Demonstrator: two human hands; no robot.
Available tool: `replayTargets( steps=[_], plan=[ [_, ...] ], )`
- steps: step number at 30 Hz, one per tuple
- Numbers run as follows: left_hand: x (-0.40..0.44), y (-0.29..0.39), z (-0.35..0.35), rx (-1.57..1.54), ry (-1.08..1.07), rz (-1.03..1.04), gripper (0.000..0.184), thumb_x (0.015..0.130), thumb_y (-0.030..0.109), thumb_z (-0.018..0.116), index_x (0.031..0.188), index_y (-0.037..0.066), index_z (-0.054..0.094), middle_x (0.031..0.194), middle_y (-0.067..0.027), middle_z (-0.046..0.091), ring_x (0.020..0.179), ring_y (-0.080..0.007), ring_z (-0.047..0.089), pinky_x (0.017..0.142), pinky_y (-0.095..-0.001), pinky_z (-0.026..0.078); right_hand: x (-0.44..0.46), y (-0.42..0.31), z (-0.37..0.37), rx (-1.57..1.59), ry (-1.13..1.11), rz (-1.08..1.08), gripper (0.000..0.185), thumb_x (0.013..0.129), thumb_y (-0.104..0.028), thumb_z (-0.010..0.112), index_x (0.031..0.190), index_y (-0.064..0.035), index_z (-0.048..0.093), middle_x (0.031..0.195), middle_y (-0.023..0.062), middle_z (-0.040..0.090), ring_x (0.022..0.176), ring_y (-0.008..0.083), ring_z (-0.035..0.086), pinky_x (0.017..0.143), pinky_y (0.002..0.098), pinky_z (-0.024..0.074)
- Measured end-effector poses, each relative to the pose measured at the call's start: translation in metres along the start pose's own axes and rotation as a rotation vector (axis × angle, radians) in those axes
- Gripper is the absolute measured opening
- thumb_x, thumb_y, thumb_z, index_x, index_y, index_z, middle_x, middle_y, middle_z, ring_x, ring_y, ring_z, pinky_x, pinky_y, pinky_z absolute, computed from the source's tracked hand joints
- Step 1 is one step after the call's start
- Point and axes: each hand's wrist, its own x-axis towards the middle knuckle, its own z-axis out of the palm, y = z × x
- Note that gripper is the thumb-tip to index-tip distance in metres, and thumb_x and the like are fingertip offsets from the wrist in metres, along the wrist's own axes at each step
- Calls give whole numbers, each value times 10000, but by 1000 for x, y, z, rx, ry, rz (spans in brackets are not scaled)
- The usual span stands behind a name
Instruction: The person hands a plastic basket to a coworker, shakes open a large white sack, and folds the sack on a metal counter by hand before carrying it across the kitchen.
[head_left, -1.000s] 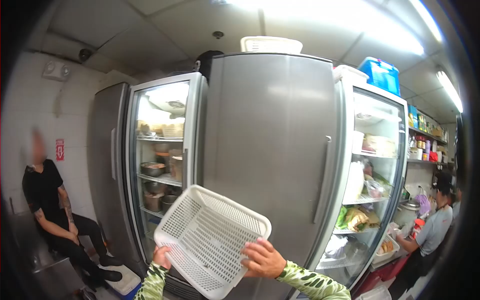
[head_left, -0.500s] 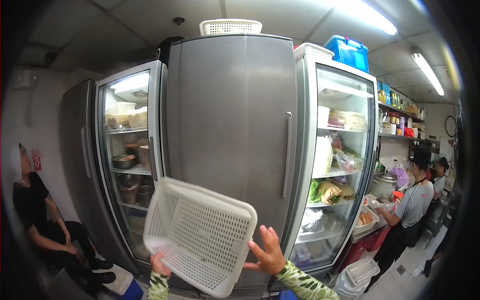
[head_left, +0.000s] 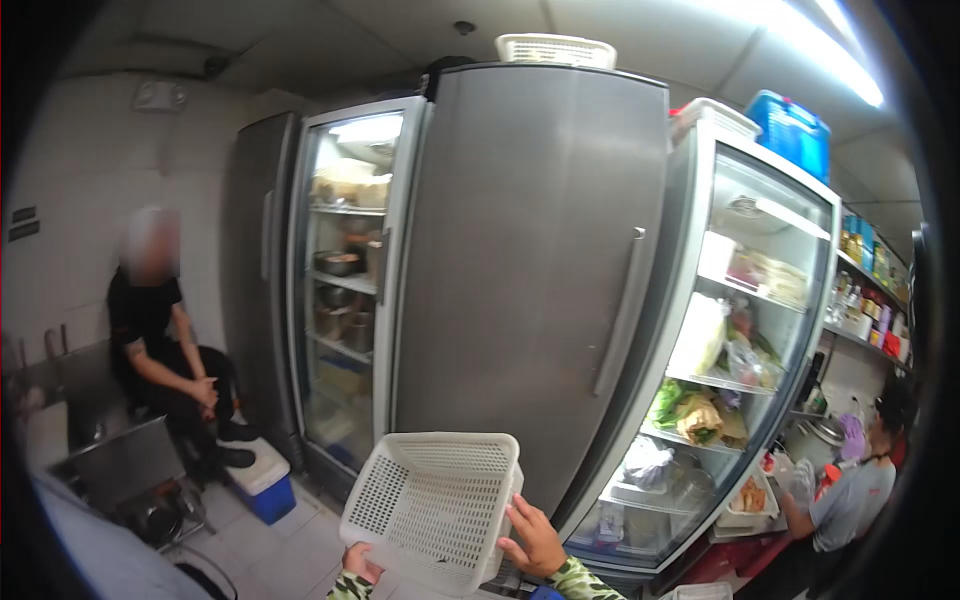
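Note:
A white perforated plastic basket (head_left: 440,500) is held in front of me, tilted so that its inside faces me. A small dark speck lies near its lower edge, and otherwise nothing shows in it. My left hand (head_left: 361,563) is closed around the lower left corner of the rim. At the basket's right wall is my right hand (head_left: 533,537), its fingers and thumb against the side. Both wrists are in green patterned sleeves. Directly beyond the basket stands a tall grey steel refrigerator (head_left: 520,250) with its door closed.
Glass-door refrigerators (head_left: 345,290) with food stand on both sides. A person in black (head_left: 155,310) sits at left beside a blue-and-white cooler (head_left: 262,485). At right, a person in a grey shirt (head_left: 850,500) stands near a food tray (head_left: 750,505). Another basket (head_left: 556,50) sits overhead.
My view has turned left, showing more of the seated person and the floor. The basket sits lower and more level. My right hand's spread fingers have come against its side.

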Motion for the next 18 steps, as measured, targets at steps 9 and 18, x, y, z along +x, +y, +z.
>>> replayTargets(
  steps=[9,18],
  plan=[
    [-89,22,-17,8,276,267,688,785,-27,524,1384,281,383,1213,-100,568,1035,-347,628,646,-485,577,11,20,77,471,-173,140,577,933,-238,584,1423,35,447,1423,247,496,1267,368,525,1081,429,391],
    [-97,84,-67,303,847,704,755,770,19,627,1444,145,312,1233,-114,567,879,-233,635,558,-333,526,54,16,244,1398,-372,807,556,966,-241,554,1437,16,408,1316,134,578,1208,243,559,999,395,463]
  ],
)
